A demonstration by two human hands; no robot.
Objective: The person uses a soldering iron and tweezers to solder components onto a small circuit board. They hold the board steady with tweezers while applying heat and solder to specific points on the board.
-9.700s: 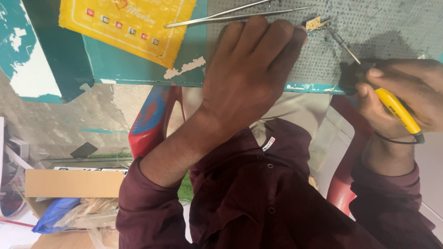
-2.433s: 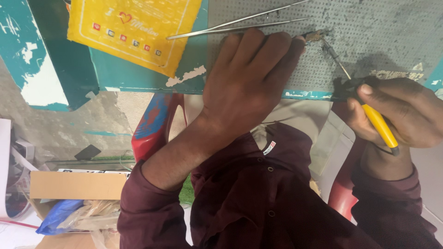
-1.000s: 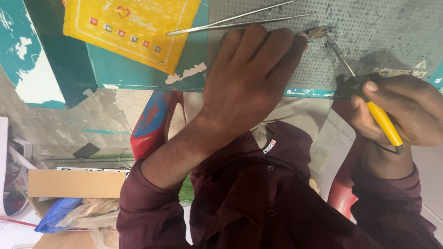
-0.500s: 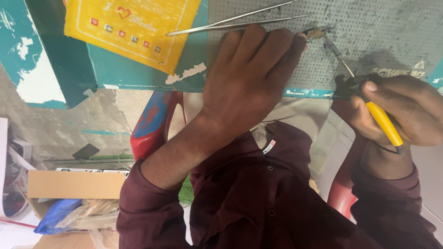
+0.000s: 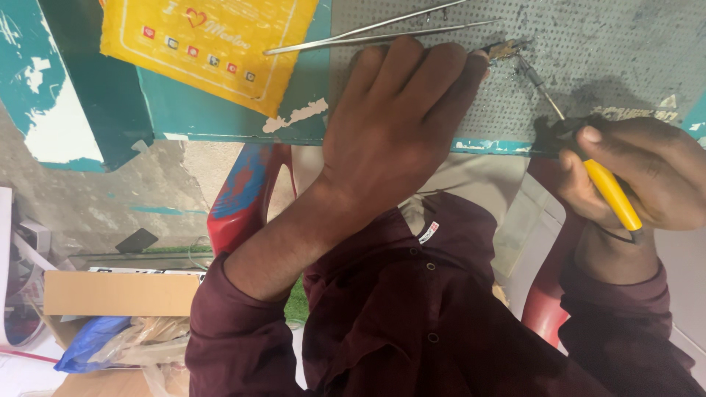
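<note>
Right hand (image 5: pixel 640 180), at the right edge of the frame, was closed around the yellow handle of a soldering iron (image 5: pixel 607 191), thumb and fingers clamped on the grip. Its thin metal shaft ran up and to the left, and the tip met a small brownish component (image 5: pixel 504 49) near the top centre of the frame. Whether the tip actually touched the part could not be told.

Left hand (image 5: pixel 401 125) lay palm down in the middle of the frame, fingers together and stretched toward the top. The fingertips (image 5: pixel 471 62) pressed on or just beside the small component, holding it against a grey perforated work mat (image 5: pixel 610 44) that covered the upper right of the frame.

Long metal tweezers (image 5: pixel 368 35) lay on the mat just above the left hand, pointing toward the upper right, apart from both hands. To their left, a yellow printed card (image 5: pixel 213 44) rested on the teal-painted tabletop (image 5: pixel 95 95), whose paint was chipped white in places.

Below the table edge sat the person's maroon shirt (image 5: pixel 412 316) and sleeves, with a red plastic chair (image 5: pixel 239 198) showing beside them. In the lower left corner stood a cardboard box (image 5: pixel 121 294) with a blue plastic bag (image 5: pixel 92 342) beside it.
</note>
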